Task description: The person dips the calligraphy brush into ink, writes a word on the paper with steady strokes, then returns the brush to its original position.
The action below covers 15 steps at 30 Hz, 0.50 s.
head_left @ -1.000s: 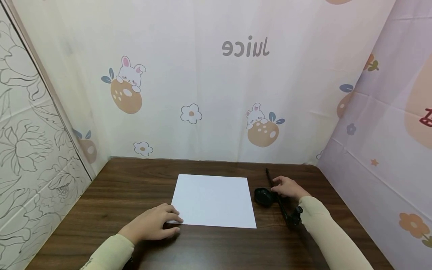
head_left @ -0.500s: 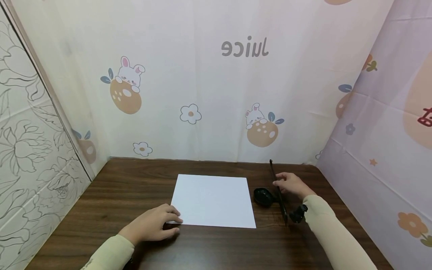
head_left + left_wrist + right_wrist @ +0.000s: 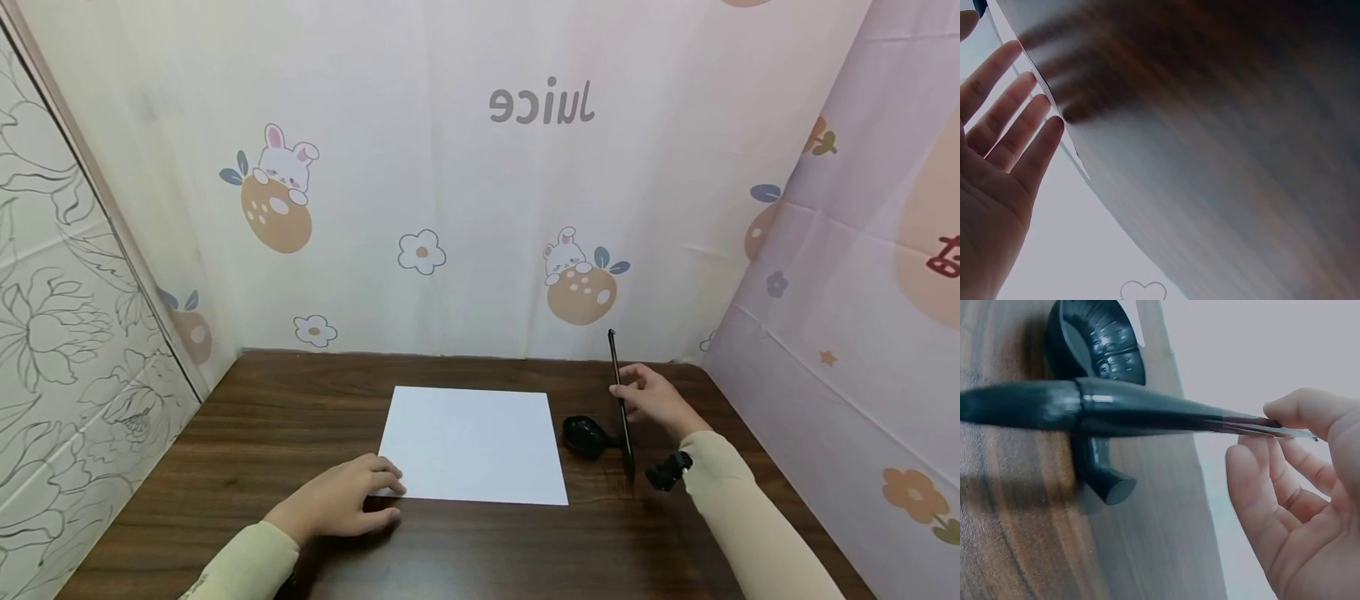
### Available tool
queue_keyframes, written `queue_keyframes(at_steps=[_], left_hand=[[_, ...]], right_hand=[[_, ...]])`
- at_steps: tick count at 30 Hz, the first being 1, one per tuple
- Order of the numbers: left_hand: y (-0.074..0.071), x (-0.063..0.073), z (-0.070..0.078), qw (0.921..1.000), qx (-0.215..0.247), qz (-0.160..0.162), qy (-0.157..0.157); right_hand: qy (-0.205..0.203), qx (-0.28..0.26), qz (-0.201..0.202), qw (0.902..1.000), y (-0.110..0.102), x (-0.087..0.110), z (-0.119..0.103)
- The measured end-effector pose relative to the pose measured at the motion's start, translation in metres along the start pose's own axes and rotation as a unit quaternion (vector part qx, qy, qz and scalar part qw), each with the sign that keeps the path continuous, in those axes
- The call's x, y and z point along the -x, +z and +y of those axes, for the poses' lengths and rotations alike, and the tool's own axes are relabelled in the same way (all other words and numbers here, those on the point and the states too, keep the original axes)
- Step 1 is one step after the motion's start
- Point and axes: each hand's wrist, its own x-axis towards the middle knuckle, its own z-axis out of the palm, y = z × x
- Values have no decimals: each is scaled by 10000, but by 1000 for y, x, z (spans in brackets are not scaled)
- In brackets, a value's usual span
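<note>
My right hand [image 3: 654, 400] pinches a long dark writing brush [image 3: 1141, 411] between thumb and fingers by its handle. Its thick bristle end points down toward the table and the thin handle rises past the hand. Just below it, a black lotus-pod-shaped dish with a short stem [image 3: 588, 437] lies on the table. In the right wrist view the brush crosses in front of this dish [image 3: 1107, 337]. My left hand [image 3: 341, 497] rests with spread fingers at the near left corner of a blank white sheet of paper [image 3: 474, 446]. The left wrist view shows its fingers [image 3: 1029, 147] extended and holding nothing.
The brown wooden table [image 3: 465, 550] meets a printed curtain [image 3: 480, 292] at its back edge. Fabric walls stand at the left and right sides. A small black device [image 3: 667, 472] sits at my right wrist.
My right hand has lifted the brush off the dish and tilted it more upright, moving slightly right and away from me. The left hand and the paper stay in place.
</note>
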Motion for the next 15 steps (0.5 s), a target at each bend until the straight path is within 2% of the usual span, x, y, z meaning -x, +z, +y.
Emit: queue_keyframes(at_steps=[4,11,15], left_hand=[[0,0,0,10000,34,-39,-18],[0,0,0,9999,10,30,132],[-1,-1,0,9999,9,14,144]], right_hand=[[-130,-67,160,9998,-3,2,-3],[-424,-43,437,9981,-6,5,-7],[-549,-293,631,9961,-7,6,-11]])
